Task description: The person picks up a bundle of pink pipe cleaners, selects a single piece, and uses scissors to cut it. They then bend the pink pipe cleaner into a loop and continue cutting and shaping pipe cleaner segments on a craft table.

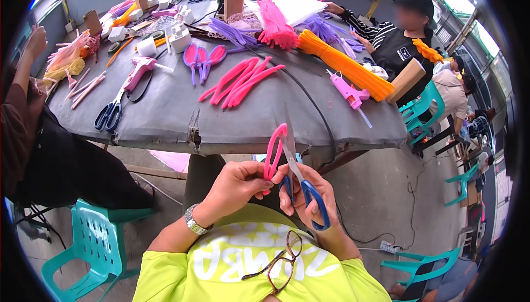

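Observation:
Just past the table's near edge, my left hand (237, 185) pinches a pink pipe cleaner (269, 156) bent into a narrow loop. The loop stands upright above my fingers. My right hand (320, 191) has its fingers in the blue handles of a pair of scissors (291, 150). The blades point up beside the loop's top and look slightly parted; whether they touch it I cannot tell. Beyond my hands, several folded pink pipe cleaners (240, 84) lie on the grey-covered table (248, 128). Pink petal loops with purple stems (203, 59) rest to their left.
A pink glue gun (349, 91) lies at right beside an orange pipe-cleaner bundle (345, 62). Another glue gun (138, 73) and spare scissors (112, 111) lie at left. A black cable (306, 95) crosses the table. People sit or stand on both sides, near teal chairs (91, 241).

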`<state>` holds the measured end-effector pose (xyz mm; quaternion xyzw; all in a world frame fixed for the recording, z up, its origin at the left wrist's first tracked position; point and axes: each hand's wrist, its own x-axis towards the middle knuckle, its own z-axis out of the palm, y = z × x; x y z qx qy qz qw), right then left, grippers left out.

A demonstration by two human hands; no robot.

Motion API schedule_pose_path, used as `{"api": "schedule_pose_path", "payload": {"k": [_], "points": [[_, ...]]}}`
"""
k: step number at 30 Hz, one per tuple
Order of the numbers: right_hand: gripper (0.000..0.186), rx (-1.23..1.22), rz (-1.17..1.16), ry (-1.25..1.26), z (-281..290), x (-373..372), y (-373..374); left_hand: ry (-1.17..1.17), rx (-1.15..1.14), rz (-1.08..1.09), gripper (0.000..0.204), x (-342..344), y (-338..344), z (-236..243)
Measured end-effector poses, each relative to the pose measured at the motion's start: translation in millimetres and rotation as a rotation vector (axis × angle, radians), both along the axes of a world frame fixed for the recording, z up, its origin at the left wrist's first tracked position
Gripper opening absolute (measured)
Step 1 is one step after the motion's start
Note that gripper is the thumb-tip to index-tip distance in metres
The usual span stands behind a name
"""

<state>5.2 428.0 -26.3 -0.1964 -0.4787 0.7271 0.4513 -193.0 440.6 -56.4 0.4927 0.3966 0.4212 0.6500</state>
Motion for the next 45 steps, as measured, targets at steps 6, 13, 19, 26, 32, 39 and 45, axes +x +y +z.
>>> {"api": "schedule_pose_path", "payload": {"k": [6,13,19,26,32,39,45], "points": [[0.087,0.018,0.0,0.001,0,-3,2,0.025,0.011,0.007,0.02,-1,-2,0],[0.085,0.034,-0.044,0.036,5,-6,4,0.077,0.035,0.01,0.019,-1,-3,-10],[0.084,0.017,-0.059,0.053,3,-7,3,0.123,0.069,0.032,0.016,1,-4,-8],[0.083,-0.054,-0.05,0.107,0,-5,0,0.189,0.104,0.044,0.013,-2,-1,-16],[0.072,-0.069,-0.074,0.14,-8,-2,-1,0.168,0.105,0.045,0.012,-1,0,-19],[0.057,-0.139,-0.128,0.125,-7,1,-9,0.156,0.056,0.046,0.012,-1,-1,-23],[0.049,0.024,-0.262,-0.003,20,25,-17,0.261,-0.046,-0.013,0.013,-2,-6,-45]]}}
